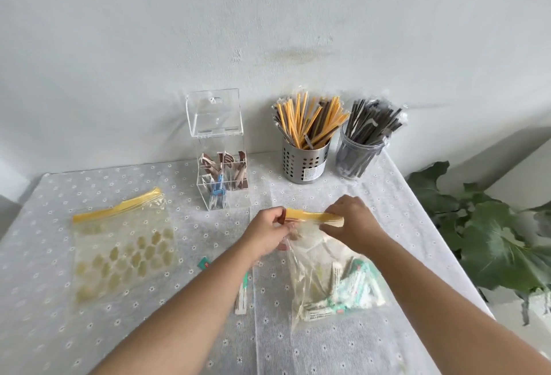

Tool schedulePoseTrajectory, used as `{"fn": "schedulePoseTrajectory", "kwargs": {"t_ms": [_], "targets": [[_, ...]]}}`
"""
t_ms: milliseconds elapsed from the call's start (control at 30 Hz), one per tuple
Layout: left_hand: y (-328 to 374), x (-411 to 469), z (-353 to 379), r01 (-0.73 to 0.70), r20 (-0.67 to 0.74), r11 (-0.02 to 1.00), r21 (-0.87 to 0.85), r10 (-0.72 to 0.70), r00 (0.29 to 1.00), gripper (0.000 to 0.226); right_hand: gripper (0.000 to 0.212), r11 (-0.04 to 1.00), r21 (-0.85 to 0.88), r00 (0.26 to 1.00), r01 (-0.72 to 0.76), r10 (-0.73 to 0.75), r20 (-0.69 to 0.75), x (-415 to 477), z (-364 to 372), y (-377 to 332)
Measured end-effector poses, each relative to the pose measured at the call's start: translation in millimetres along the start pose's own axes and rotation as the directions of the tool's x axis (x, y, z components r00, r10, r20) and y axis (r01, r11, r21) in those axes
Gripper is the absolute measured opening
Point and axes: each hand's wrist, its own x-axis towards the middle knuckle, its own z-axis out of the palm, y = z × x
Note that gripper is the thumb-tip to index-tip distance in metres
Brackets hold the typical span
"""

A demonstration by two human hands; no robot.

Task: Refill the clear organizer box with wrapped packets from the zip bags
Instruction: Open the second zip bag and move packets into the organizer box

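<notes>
2 zip bags (125, 243), 1 organizer box (222, 178), 2 hands (268, 230) w/ grip on rt bag (334, 279)

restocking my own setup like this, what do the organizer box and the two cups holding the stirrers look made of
Organizer box: clear rigid plastic, probably acrylic; see-through walls, glossy flipped-up lid. Perforated cup: brushed metal, likely stainless steel; dull grey sheen, punched holes. Other cup: clear plastic, possibly glass; dark sticks show through it.

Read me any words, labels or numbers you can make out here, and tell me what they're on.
Nothing can be read.
White label on the metal holder: print too small.
Packets in the zip bag: black print, blurred.
Small green packet on the tablecloth: red mark, unreadable.
</notes>
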Motion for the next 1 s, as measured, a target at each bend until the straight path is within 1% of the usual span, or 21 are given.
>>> {"fn": "schedulePoseTrajectory", "kwargs": {"t_ms": [67,100,167,200,300,367,400,500,567,600,767,867,900,933,967,1000], "targets": [[15,-13,-10,0.006,0.073,0.989,-0.148,0.005,0.997,0.013,0.023,0.999,0.043,0.997,-0.003,-0.001,0.078,-4,-27,-14],[23,-19,-16,0.004,0.098,0.981,-0.194,0.015,0.995,0.012,0.021,0.998,0.06,0.989,-0.016,0.007,0.149,-7,-45,-25],[40,-30,-32,-0.013,0.122,0.968,-0.25,0.045,0.991,0.008,0.019,0.996,0.087,0.96,-0.019,-0.006,0.279,-12,-77,-52],[48,-36,-41,-0.031,0.118,0.965,-0.259,0.064,0.991,0.007,0.018,0.995,0.1,0.95,0.004,-0.035,0.31,-15,-91,-68],[69,-57,-77,-0.118,0.057,0.961,-0.25,0.137,0.989,0.011,0.014,0.978,0.186,0.939,0.09,-0.145,0.312,-19,-113,-117],[80,-68,-98,-0.161,0.012,0.962,-0.22,0.168,0.986,0.015,0.009,0.946,0.307,0.935,0.106,-0.2,0.294,-17,-118,-141],[84,-78,-113,-0.189,-0.035,0.959,-0.21,0.186,0.982,0.016,0.009,0.916,0.386,0.927,0.11,-0.235,0.293,-15,-117,-157],[87,-105,-154,-0.257,-0.184,0.949,-0.181,0.224,0.957,0.02,0.027,0.788,0.614,0.906,0.052,-0.296,0.303,-7,-109,-197],[82,-121,-179,-0.284,-0.274,0.946,-0.158,0.234,0.933,0.022,0.03,0.695,0.718,0.902,-0.02,-0.298,0.313,-1,-96,-219],[79,-129,-189,-0.289,-0.306,0.947,-0.141,0.236,0.922,0.023,0.029,0.67,0.741,0.898,-0.038,-0.302,0.319,2,-88,-228],[52,-160,-229,-0.279,-0.457,0.953,-0.123,0.195,0.868,0.022,0.016,0.681,0.732,0.829,-0.004,-0.408,0.384,15,-43,-268],[37,-173,-243,-0.269,-0.526,0.95,-0.16,0.148,0.837,0.021,0.013,0.708,0.706,0.818,0.022,-0.419,0.395,17,-16,-289],[31,-175,-246,-0.263,-0.561,0.952,-0.159,0.132,0.817,0.02,0.013,0.715,0.698,0.819,0.03,-0.418,0.394,16,-7,-295],[26,-175,-247,-0.255,-0.609,0.957,-0.141,0.12,0.784,0.017,0.015,0.715,0.699,0.823,0.03,-0.414,0.388,16,3,-301],[21,-174,-248,-0.224,-0.674,0.971,-0.088,0.107,0.731,0.01,0.017,0.707,0.707,0.835,0.021,-0.401,0.376,16,12,-306],[14,-173,-248,-0.175,-0.745,0.984,-0.025,0.099,0.66,0.006,0.018,0.696,0.718,0.852,0.007,-0.379,0.36,15,20,-311]]}}
